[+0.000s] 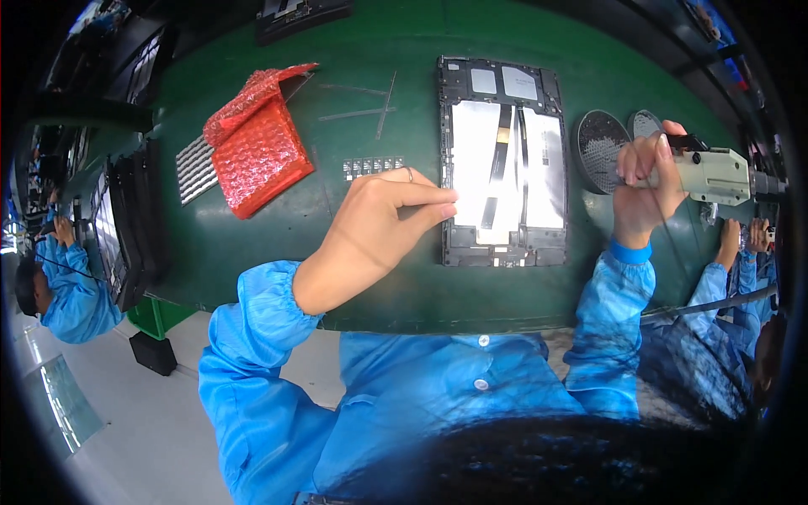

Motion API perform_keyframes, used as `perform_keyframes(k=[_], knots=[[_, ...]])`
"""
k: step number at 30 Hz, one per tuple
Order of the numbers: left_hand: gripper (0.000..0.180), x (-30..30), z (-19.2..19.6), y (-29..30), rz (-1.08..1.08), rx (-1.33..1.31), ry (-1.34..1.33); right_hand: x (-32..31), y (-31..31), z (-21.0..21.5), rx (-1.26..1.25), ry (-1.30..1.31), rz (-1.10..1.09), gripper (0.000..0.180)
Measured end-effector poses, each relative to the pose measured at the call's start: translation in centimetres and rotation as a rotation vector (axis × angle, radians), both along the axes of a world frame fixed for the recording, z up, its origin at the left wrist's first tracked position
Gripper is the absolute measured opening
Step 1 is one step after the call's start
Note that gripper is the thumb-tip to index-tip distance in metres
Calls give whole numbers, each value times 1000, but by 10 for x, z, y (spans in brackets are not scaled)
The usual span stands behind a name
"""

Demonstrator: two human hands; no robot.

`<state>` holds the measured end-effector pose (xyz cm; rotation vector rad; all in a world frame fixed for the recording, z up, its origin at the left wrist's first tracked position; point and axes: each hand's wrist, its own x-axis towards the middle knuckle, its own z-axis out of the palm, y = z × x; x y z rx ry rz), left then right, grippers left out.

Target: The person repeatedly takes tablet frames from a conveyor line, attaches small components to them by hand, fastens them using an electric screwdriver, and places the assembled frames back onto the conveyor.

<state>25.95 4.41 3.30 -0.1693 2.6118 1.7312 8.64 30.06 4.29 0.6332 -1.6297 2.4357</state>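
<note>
A tablet [547,172] with its back off lies upright in front of me, showing silver battery panels and a dark flat cable. At its left edge is my left hand [370,223], thumb and forefinger pinched together; what sits between the tips is too small to tell. Off to the right, my right hand [644,181] is wrapped round the front of a pale green electric screwdriver [715,175], held roughly level. Its tip is hidden by the hand, close to a round dish [599,187] of small metal pieces that look like screws.
Left on the green table [370,290] lie a red bubble-wrap pouch [261,160], a ridged silver-white sheet [195,172], thin strips [362,114] and a row of small labels [373,166]. A second dish [645,124] is behind my right hand. Co-workers [71,290] sit on both sides.
</note>
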Motion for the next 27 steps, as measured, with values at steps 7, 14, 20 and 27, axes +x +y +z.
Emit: perform_keyframes(k=[7,14,20,27], knots=[[16,0,-6,1,-11,-61,72,15,-24,11,-62,48,98,30],[28,-9,-1,-9,-55,120,-151,59,-77,22,0,-40,347,32],[29,-14,-26,-15,-55,302,-106,88,-114,18,52,-271,394,26],[29,-13,-31,-16,-48,488,-203,88,-117,8,54,-310,383,29]])
